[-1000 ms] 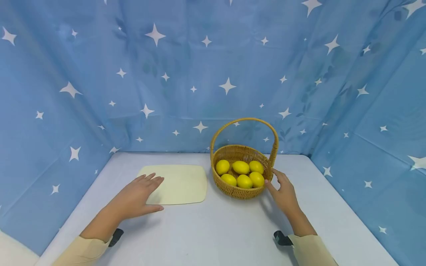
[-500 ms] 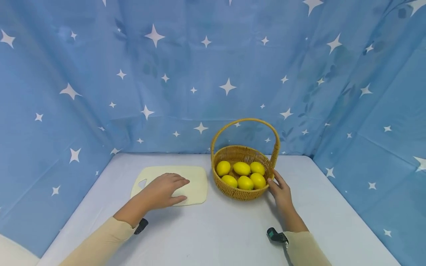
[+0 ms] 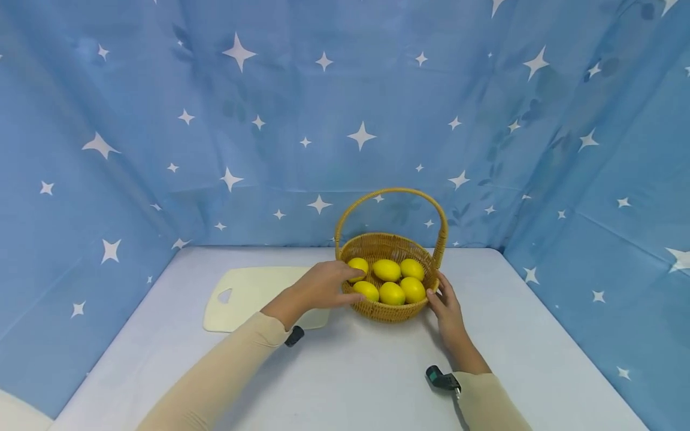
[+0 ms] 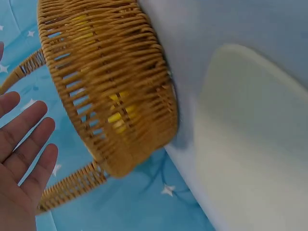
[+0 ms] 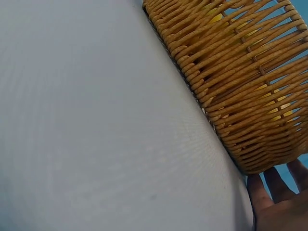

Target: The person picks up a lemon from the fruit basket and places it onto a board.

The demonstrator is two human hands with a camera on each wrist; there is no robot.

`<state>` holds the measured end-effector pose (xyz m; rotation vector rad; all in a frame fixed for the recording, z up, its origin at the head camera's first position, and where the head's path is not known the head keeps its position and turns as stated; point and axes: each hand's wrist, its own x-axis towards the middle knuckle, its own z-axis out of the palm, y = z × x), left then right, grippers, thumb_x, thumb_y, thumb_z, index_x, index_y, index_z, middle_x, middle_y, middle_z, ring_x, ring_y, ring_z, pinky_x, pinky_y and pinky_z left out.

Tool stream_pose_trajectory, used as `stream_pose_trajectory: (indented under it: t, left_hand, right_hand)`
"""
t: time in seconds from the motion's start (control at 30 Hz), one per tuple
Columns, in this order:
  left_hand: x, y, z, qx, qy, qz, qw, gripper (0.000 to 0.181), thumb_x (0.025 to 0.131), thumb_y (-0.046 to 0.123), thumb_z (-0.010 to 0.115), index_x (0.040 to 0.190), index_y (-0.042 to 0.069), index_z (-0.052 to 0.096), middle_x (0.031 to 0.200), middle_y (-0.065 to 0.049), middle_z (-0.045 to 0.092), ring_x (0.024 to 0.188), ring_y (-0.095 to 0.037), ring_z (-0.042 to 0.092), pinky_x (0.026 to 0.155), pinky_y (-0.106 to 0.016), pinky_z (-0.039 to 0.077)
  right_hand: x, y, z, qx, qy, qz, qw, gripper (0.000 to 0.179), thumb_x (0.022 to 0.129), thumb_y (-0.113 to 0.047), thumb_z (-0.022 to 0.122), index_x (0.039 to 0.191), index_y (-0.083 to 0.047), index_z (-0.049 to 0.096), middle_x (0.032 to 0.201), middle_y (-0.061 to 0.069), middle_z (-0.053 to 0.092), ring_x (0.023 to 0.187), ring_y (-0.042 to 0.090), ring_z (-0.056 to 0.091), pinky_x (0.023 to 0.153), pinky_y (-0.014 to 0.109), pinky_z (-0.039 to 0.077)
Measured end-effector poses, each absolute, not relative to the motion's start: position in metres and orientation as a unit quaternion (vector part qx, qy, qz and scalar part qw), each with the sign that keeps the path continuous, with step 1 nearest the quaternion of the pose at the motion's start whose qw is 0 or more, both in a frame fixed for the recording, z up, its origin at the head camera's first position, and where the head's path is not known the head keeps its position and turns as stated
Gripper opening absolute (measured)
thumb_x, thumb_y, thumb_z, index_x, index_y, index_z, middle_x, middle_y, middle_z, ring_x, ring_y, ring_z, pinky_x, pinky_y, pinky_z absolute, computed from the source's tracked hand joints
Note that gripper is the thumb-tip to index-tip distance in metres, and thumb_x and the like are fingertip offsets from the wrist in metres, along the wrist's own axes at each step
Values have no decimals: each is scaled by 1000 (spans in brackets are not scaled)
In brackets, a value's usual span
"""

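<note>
A wicker basket (image 3: 386,312) with a tall arched handle stands on the table and holds several yellow lemons (image 3: 386,270). My left hand (image 3: 322,287) is over the basket's left rim, fingers stretched forward and thumb apart, close to the leftmost lemons. In the left wrist view those fingers (image 4: 30,115) are extended beside the woven wall, holding nothing. At the right rim, my right hand (image 3: 451,315) holds the basket, thumb at the edge and fingers around the outside. The right wrist view shows its fingertips (image 5: 260,192) against the weave; the thumb is hidden there.
Left of the basket a cream cutting board (image 3: 242,293) lies flat, partly covered by my left forearm. A white cloth covers the table (image 3: 345,383). Blue star-patterned curtains (image 3: 291,149) enclose the back and sides.
My left hand has travelled right, from above the cutting board to the basket's left rim. My right hand has settled at the right rim. The basket and lemons look unmoved.
</note>
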<state>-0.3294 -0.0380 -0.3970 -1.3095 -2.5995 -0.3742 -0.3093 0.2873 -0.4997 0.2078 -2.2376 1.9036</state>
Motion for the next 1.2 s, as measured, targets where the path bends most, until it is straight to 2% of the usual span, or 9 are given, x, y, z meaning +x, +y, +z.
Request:
stream_pose_trajectory:
  t: [0.17,0.33,0.53,0.7,0.9,1.2]
  left_hand:
    - [-340,-18,-396,-443,-887,-104,83,54,94,55,54,136,21,59,127,4,63,116,-15,57,96,-36,47]
    - [-354,-9,-401,-444,-886,-117,61,47,96,46,58,134,18,61,125,3,64,112,-14,60,91,-35,50]
    - [-366,-1,-402,-442,-889,-118,28,44,95,38,62,133,16,61,127,2,63,114,-14,59,94,-34,48]
    - [-371,5,-401,-446,-888,-112,-3,48,93,40,65,135,17,59,127,0,63,113,-18,60,95,-34,48]
    - [-371,7,-400,-427,-898,-100,-45,57,88,46,70,137,19,59,129,1,62,114,-19,59,97,-35,47]
    - [-379,15,-397,-395,-909,-95,-91,55,85,43,74,133,19,62,130,7,60,121,-14,53,100,-32,44]
  right_hand:
    - [-310,286,-499,68,-757,642,102,62,103,-32,49,157,-28,18,159,5,20,141,31,27,107,46,34]
    - [-311,285,-499,68,-762,636,101,61,103,-31,49,157,-28,19,159,7,18,142,33,25,108,49,33]
    - [-312,288,-501,73,-764,633,104,60,104,-29,48,157,-25,19,159,10,19,141,34,25,107,48,34]
    - [-311,288,-503,68,-757,642,105,60,104,-30,48,156,-26,20,158,7,21,141,30,27,106,43,36]
    - [-310,287,-505,68,-758,642,94,61,104,-31,48,157,-27,18,157,9,23,142,30,26,106,44,35]
    - [-312,287,-498,61,-761,639,95,60,104,-31,47,156,-28,19,158,7,21,142,28,26,107,45,33]
